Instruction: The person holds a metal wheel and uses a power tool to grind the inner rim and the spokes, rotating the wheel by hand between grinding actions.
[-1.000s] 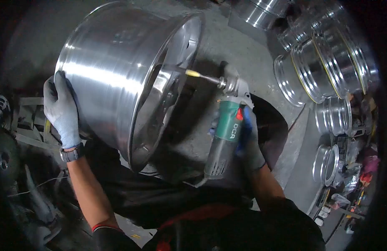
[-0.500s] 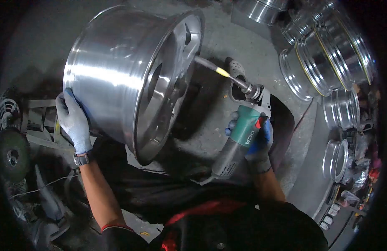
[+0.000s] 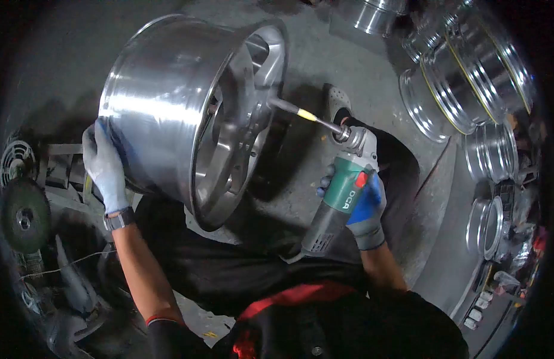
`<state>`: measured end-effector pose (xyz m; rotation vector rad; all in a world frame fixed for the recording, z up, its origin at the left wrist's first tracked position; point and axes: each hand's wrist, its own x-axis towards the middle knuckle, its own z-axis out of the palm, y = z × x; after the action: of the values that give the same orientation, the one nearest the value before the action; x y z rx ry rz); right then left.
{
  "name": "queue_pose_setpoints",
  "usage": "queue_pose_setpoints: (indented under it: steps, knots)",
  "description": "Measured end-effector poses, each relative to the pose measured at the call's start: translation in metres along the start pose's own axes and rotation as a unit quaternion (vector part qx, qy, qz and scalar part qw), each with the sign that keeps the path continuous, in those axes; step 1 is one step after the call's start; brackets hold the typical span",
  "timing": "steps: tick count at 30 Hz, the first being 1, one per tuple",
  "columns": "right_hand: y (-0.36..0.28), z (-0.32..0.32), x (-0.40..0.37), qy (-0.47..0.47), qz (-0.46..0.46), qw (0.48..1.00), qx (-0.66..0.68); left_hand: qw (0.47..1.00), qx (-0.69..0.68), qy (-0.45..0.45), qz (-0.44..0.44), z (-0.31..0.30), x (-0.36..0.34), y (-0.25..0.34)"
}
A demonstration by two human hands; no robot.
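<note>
A large silver wheel rim (image 3: 160,102) lies tilted on its side, its spoked face turned to the right. My left hand (image 3: 104,161), in a grey and blue glove, rests with its palm and fingers against the left edge of the barrel. In my gloved right hand (image 3: 364,200) is a green and grey power tool (image 3: 343,194) with a red switch, the fingers wrapped round its body. From the tool's head a shaft with a yellow band (image 3: 306,114) points left, and its tip meets the spoked face near the hub.
More shiny rims (image 3: 468,81) stand at the upper right, with a smaller rim (image 3: 484,228) below them. A round dark disc (image 3: 24,216) is at the far left beside a metal frame (image 3: 64,173). A grey clog (image 3: 337,102) shows beyond the tool.
The rim has turned, so its spokes sit differently and more of its face shows. The tool and my right hand have shifted slightly left. My left hand stays on the barrel.
</note>
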<state>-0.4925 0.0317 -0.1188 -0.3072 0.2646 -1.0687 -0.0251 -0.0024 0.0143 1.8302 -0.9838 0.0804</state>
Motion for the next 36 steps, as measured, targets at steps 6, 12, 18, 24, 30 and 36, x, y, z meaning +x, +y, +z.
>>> queue_pose_setpoints:
  steps: [6, 12, 18, 24, 30, 36]
  knots:
    - [0.002, -0.006, -0.003, 0.013, -0.010, 1.000, 0.003, 0.996, 0.067, 0.027, 0.044, 0.018, -0.004, -0.018]
    - [0.006, 0.012, -0.010, 0.059, -0.039, 0.996, -0.051, 0.998, 0.063, 0.009, 0.026, 0.030, -0.002, -0.018]
    - [-0.001, 0.014, -0.015, 0.042, -0.074, 0.988, -0.128, 0.990, 0.058, 0.082, 0.098, 0.066, -0.008, -0.050]
    - [-0.042, 0.054, -0.003, -0.051, -0.102, 0.984, -0.135, 0.963, -0.012, 0.164, 0.213, 0.026, -0.053, 0.026]
    - [-0.096, 0.078, 0.028, -0.070, -0.110, 0.963, -0.234, 0.938, -0.217, -0.029, 0.268, 0.006, -0.160, 0.081]
    - [-0.114, 0.069, 0.049, 0.021, -0.038, 0.925, -0.376, 0.892, -0.303, -0.298, 0.155, 0.044, -0.220, 0.112]
